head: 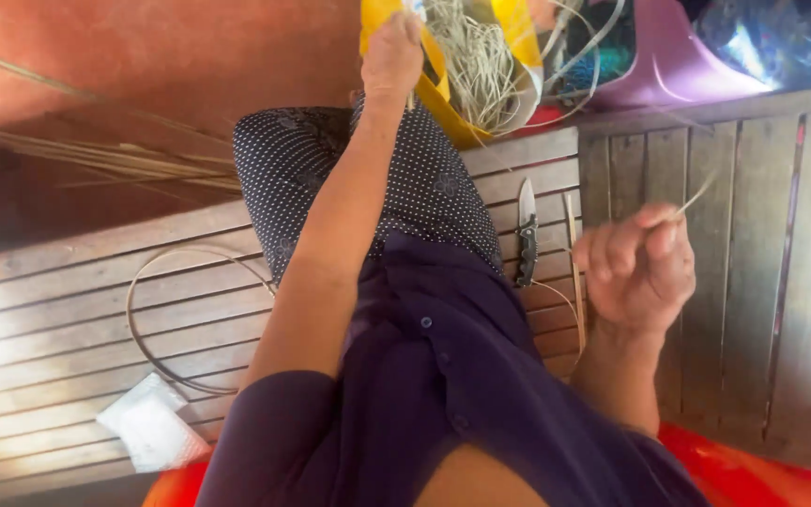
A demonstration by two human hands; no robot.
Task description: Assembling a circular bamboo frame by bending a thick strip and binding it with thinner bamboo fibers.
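Note:
My left hand [391, 56] reaches far forward to the rim of a yellow bag [448, 99] stuffed with pale thin fibre strips [476, 66], its fingers closed at the bag's edge. My right hand [640, 268] is curled shut near my lap, pinching a thin pale strip [692, 202] that sticks up and to the right. A folding knife [526, 230] lies on the wooden slats between my knee and my right hand. Beside it lies a slim pale stick [574, 272].
I sit on a slatted wooden platform [68, 319] in dark dotted trousers and a purple shirt. A thin bent cane hoop [157, 310] and a white packet [152, 422] lie at left. Dry reeds [114, 160] rest on the red floor. A purple plastic container [678, 56] stands at the top right.

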